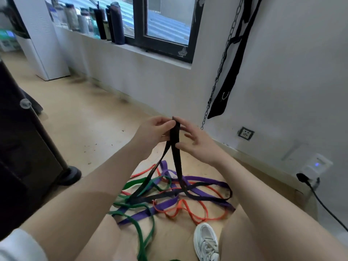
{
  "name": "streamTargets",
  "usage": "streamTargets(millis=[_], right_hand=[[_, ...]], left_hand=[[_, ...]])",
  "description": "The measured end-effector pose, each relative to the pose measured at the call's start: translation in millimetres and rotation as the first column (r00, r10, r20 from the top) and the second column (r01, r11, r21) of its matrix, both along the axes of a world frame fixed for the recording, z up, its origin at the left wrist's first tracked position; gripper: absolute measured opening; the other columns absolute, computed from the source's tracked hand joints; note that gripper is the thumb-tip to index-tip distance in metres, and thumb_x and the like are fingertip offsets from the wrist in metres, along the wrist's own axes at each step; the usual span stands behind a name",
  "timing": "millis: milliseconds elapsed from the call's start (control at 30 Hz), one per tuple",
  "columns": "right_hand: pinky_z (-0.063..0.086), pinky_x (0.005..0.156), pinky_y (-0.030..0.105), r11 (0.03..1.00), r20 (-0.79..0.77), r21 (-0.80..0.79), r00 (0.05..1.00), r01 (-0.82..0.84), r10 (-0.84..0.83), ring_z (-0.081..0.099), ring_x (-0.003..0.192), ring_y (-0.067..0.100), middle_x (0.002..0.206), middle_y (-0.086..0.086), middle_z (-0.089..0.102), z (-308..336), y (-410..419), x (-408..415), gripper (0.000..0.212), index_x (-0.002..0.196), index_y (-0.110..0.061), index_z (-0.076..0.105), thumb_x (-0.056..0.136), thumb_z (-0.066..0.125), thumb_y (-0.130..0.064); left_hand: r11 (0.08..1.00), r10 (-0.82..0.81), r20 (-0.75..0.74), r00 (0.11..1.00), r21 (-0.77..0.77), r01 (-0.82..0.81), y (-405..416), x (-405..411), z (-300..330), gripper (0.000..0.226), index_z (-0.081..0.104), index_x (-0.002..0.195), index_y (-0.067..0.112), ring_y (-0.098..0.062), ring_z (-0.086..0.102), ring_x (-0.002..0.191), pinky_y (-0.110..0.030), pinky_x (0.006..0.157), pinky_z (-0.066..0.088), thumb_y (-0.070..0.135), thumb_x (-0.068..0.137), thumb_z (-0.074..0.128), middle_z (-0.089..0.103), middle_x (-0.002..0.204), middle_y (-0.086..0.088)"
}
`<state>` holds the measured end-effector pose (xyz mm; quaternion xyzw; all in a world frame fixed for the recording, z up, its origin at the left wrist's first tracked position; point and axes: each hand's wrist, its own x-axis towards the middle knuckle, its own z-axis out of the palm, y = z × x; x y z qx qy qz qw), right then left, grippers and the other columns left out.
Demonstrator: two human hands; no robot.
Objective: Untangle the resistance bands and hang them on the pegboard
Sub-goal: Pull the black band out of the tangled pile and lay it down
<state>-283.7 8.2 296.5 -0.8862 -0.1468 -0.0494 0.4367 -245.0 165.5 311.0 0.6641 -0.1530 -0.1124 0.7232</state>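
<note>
Overhead, from the head camera, a black band [174,133] was held up between two hands above a tangle on the floor [79,119]. The folded top of the band was pinched by the left hand [153,131], its fingertips curled round the upper edge. The right hand [195,141] was set against the other side of the band: the thumb was pressed to the band lower down and the forefinger was laid near the top, while the other fingers were spread and loosely bent, touching nothing. Two black strands were seen running down from the hands into the heap. Below, a purple band [205,180], a green band [139,226] and an orange band [190,210] were crossed over one another, with the black one threaded among them. A white shoe [206,242] was planted just beside the orange loops. On the wall [291,72] to the right, a chain [224,59] and a black strap [230,72] were hung. Bottles [111,21] were lined along the windowsill. No pegboard could be made out.
</note>
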Motion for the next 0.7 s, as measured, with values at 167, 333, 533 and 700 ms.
streamTargets(millis=[167, 333, 533, 700], right_hand=[[0.042, 0.076, 0.017, 0.964, 0.311, -0.17, 0.939, 0.206, -0.146, 0.048, 0.086, 0.001, 0.112, -0.002, 0.059, 9.0, 7.4, 10.1, 0.051, 0.132, -0.026, 0.047, 0.084, 0.066, -0.024], [0.039, 0.071, 0.023, 0.971, 0.356, -0.145, 0.925, 0.192, -0.13, 0.05, 0.077, 0.012, 0.095, -0.009, 0.055, 10.9, 12.7, 6.2, 0.03, 0.114, -0.016, 0.063, 0.086, 0.064, -0.026], [0.044, 0.073, 0.014, 0.921, 0.018, 0.371, 0.991, 0.116, -0.132, 0.058, 0.076, 0.006, 0.084, 0.002, 0.063, 27.9, 21.5, -0.5, 0.012, 0.097, -0.01, 0.067, 0.086, 0.063, -0.012], [0.044, 0.058, 0.01, 0.794, -0.045, 0.584, 0.983, 0.172, -0.18, 0.056, 0.059, 0.0, 0.068, -0.003, 0.055, 46.6, 30.4, 1.3, 0.016, 0.087, -0.018, 0.055, 0.083, 0.066, -0.007]], left_hand=[[0.999, -0.032, -0.099, 0.995, -0.03, 0.029, 1.7, -4.7, 24.7, 0.02, 0.064, 0.094, 0.0, -0.02, 0.071, 0.087, -0.025, 0.076, 0.058, 0.018, 0.091, 0.056, 0.073, 0.088, -0.012], [0.906, 0.233, 0.236, 0.943, 0.301, -0.299, 8.1, -12.6, 24.5, 0.022, 0.062, 0.081, 0.012, -0.015, 0.058, 0.072, -0.025, 0.069, 0.048, 0.034, 0.083, 0.065, 0.063, 0.078, -0.001], [0.994, 0.004, 0.083, 0.997, 0.107, -0.013, 10.9, -30.5, 4.9, 0.018, 0.063, 0.098, 0.019, -0.015, 0.067, 0.089, -0.027, 0.086, 0.052, 0.024, 0.096, 0.045, 0.069, 0.097, -0.008], [0.993, -0.006, 0.206, 0.978, 0.116, -0.019, -0.1, -50.7, -2.7, 0.026, 0.058, 0.1, 0.03, -0.012, 0.067, 0.094, -0.027, 0.09, 0.051, 0.006, 0.091, 0.051, 0.071, 0.095, 0.001]])
